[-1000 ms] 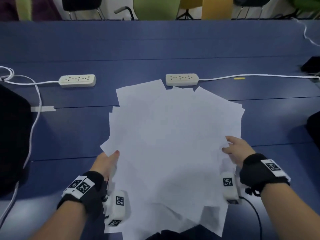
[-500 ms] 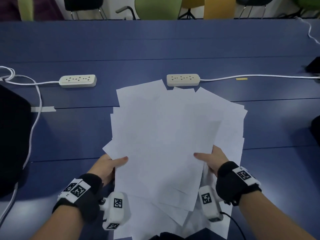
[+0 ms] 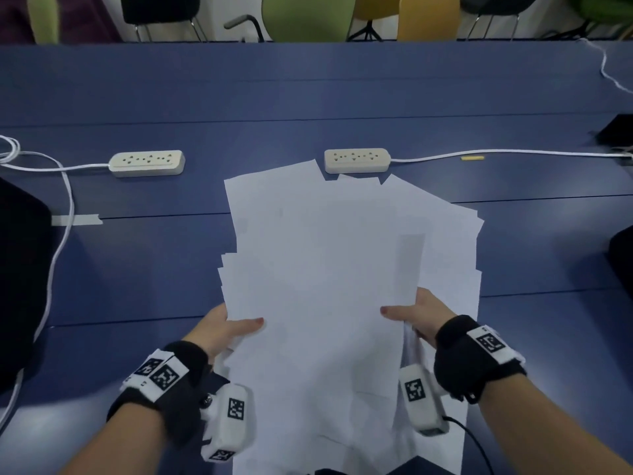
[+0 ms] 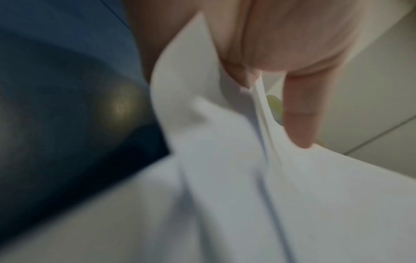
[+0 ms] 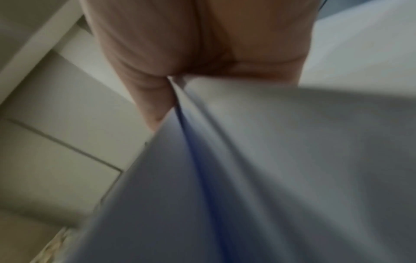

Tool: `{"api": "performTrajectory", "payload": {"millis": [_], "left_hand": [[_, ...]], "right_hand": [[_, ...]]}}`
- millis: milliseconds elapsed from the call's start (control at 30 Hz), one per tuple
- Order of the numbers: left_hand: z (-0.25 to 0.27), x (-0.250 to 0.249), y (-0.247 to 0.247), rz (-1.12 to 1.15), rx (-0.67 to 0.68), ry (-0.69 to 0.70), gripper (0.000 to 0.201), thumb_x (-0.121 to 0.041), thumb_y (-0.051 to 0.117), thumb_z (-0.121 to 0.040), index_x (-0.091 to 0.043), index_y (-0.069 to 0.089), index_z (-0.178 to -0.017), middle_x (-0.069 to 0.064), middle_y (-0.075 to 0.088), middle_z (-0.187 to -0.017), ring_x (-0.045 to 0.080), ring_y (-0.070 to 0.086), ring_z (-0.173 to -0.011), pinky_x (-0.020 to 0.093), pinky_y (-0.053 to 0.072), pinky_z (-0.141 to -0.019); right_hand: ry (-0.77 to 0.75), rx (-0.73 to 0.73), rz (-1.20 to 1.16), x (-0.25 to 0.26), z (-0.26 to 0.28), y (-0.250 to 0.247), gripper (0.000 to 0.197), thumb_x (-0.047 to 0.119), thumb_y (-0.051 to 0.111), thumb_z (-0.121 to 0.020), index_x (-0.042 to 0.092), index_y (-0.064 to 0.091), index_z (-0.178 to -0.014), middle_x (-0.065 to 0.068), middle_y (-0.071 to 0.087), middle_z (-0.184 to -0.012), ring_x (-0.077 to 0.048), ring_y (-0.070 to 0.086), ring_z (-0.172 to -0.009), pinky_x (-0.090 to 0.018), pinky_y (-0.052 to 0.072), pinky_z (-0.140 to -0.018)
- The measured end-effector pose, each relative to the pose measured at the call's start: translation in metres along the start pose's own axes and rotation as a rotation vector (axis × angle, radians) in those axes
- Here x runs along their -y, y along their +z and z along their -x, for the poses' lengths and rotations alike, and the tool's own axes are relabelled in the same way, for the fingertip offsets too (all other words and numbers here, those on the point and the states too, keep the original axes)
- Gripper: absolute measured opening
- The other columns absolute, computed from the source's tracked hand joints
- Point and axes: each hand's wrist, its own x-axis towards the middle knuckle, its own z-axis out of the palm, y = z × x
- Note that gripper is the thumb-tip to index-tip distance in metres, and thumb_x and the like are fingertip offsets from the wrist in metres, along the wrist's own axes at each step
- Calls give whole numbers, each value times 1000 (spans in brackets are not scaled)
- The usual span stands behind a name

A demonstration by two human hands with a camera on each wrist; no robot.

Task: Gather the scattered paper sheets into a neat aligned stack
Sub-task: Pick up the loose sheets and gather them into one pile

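Observation:
A loose bunch of several white paper sheets (image 3: 325,275) is held over the blue table (image 3: 137,269), fanned out with uneven edges. My left hand (image 3: 226,329) grips the bunch at its left side, thumb on top and fingers hidden below. My right hand (image 3: 416,311) grips the right side the same way. In the left wrist view the paper sheets (image 4: 225,178) bend between thumb and palm. In the right wrist view the paper sheets (image 5: 258,169) run out from under the thumb, blurred.
Two beige power strips (image 3: 147,162) (image 3: 357,160) lie beyond the paper, with white cables running off to both sides. A dark object (image 3: 20,286) sits at the left edge, another (image 3: 621,258) at the right. Chairs (image 3: 308,15) stand behind the table.
Both hands moved inward toward each other, the right one most, squeezing the spread sheets into a narrower bunch. The thumbs now lie on top of the paper.

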Motion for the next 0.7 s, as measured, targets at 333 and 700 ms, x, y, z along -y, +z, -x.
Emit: {"api": "performTrajectory", "payload": {"millis": [333, 700], "left_hand": [[2, 4, -4, -39, 22, 61, 34, -1, 69, -76, -21, 61, -101, -14, 73, -89, 6, 65, -90, 20, 49, -76], [0, 12, -8, 96, 32, 22, 50, -4, 68, -56, -7, 61, -105, 10, 72, -103, 26, 68, -90, 32, 53, -75]], "right_hand": [[72, 2, 298, -5, 0, -26, 33, -6, 48, -84, 9, 54, -114, -4, 64, -89, -21, 61, -77, -19, 48, -65], [-135, -17, 469, 3, -3, -24, 46, 2, 56, -83, 13, 52, -128, 1, 56, -130, -17, 51, -121, -23, 35, -100]]}}
